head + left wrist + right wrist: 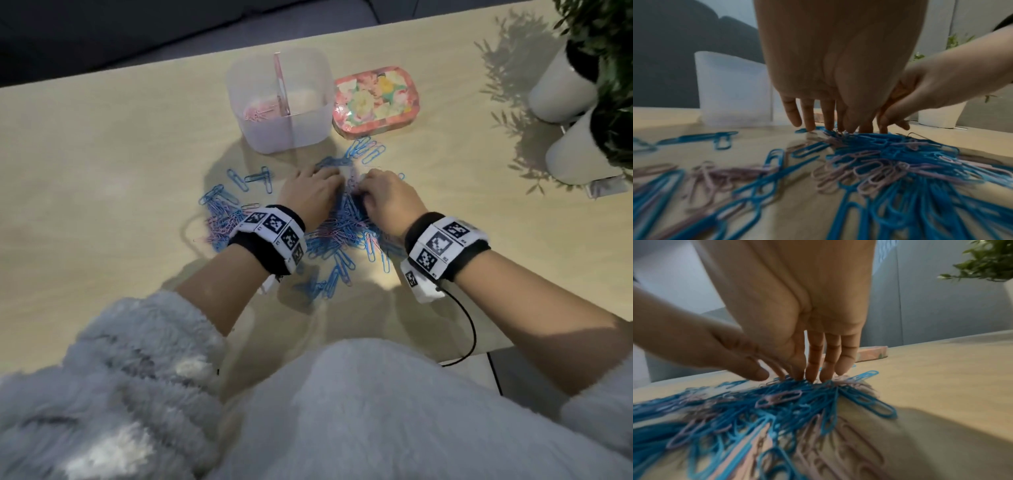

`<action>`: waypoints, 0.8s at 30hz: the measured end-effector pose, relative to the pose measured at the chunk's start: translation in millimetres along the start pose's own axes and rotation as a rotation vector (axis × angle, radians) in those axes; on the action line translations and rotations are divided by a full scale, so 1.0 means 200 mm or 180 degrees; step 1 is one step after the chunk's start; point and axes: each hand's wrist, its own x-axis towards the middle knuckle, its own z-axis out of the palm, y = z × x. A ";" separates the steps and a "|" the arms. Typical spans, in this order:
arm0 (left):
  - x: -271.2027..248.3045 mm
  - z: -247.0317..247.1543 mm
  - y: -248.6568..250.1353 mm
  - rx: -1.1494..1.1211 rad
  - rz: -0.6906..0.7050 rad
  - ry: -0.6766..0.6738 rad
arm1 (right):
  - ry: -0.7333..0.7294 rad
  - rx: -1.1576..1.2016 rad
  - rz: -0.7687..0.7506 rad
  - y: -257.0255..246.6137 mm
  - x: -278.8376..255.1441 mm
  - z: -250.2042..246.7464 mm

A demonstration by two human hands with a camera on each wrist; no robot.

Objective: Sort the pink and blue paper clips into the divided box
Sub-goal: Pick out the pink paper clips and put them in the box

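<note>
A mixed pile of blue and pink paper clips is spread over the wooden table near its front. Behind it stands the translucent divided box, with pink clips in its left compartment. My left hand and right hand are side by side over the far part of the pile. In the left wrist view the left hand has straight fingers whose tips touch the clips. In the right wrist view the right hand does the same on the pile. Neither hand plainly pinches a clip.
A flowered tin sits right of the box, with loose blue clips in front of it. Two white pots with green plants stand at the right edge. More blue clips lie left of the hands.
</note>
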 end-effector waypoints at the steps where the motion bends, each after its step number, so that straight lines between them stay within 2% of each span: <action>1: -0.01 0.01 -0.02 -0.0060 -0.0094 0.0100 | 0.0052 0.0141 0.0060 0.01 0.01 -0.02; 3: -0.01 -0.01 -0.06 -0.0272 -0.0254 0.0250 | 0.0257 0.0251 0.0190 0.05 0.07 -0.06; 6: -0.02 -0.03 -0.10 -0.0587 -0.0404 0.0238 | 0.0536 0.0129 0.0214 0.09 0.19 -0.12; 10: -0.01 -0.01 -0.12 -0.0971 -0.0596 0.0433 | 0.0279 -0.0156 0.0032 0.08 0.26 -0.14; 12: 0.00 0.00 -0.11 -0.0997 -0.0620 0.0360 | 0.0263 -0.0250 -0.0063 0.06 0.25 -0.12; 18: 0.03 -0.02 -0.12 -0.0859 -0.0642 0.0245 | 0.0197 -0.0081 0.0119 0.09 0.15 -0.08; 20: 0.03 -0.02 -0.15 -0.0835 -0.0676 0.0260 | 0.0309 0.0151 0.0249 0.12 0.11 -0.09; 24: 0.01 -0.05 -0.20 -0.0958 -0.0707 0.0344 | 0.0651 0.0753 0.0986 0.24 0.06 -0.15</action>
